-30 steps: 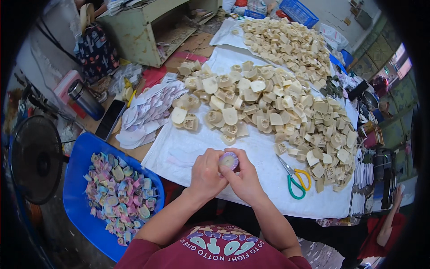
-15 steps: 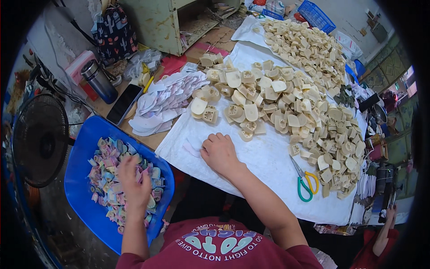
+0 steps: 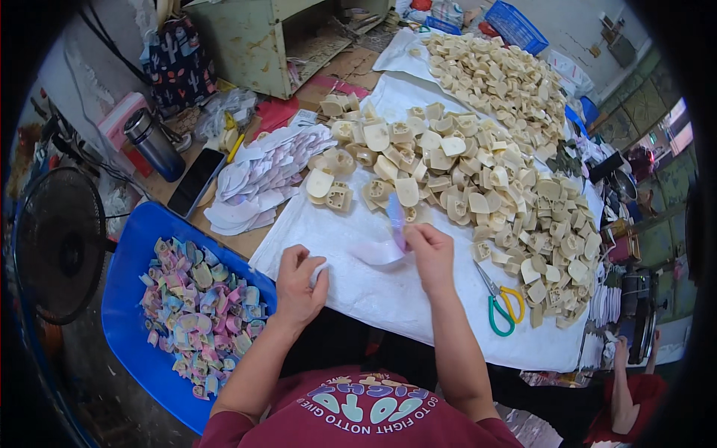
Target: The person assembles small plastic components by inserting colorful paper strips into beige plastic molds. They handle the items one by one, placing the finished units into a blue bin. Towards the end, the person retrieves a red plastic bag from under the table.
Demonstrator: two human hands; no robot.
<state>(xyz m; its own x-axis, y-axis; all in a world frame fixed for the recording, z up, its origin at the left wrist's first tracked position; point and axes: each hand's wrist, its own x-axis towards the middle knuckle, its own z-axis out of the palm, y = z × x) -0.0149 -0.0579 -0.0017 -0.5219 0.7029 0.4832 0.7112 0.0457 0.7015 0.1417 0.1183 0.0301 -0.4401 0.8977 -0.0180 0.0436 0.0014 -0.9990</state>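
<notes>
My right hand [image 3: 432, 257] pinches a thin, curved strip of shiny purple-blue material [image 3: 394, 233] above the white cloth [image 3: 343, 282]. Motion blurs the strip, and its pale lower part curls out toward the left. My left hand [image 3: 300, 287] is over the near edge of the cloth, fingers bent with a gap between thumb and forefinger; I make out nothing held in it. Just beyond both hands lies a heap of beige shoe heels [image 3: 478, 160]. A blue tub [image 3: 123, 299] at the left holds many heels covered in pastel colours [image 3: 205, 306].
A pile of pale cut sheets [image 3: 261, 175] lies left of the heels, beside a phone [image 3: 196, 181] and a steel flask [image 3: 153, 144]. Scissors [image 3: 502, 302] with green and yellow handles rest at the right. A fan [image 3: 61, 246] stands far left. Another person's arm [image 3: 620, 392] shows at lower right.
My left hand has come from over the blue tub to the cloth's near edge. My right hand has moved right and lifted the strip off the cloth. The view has shifted slightly.
</notes>
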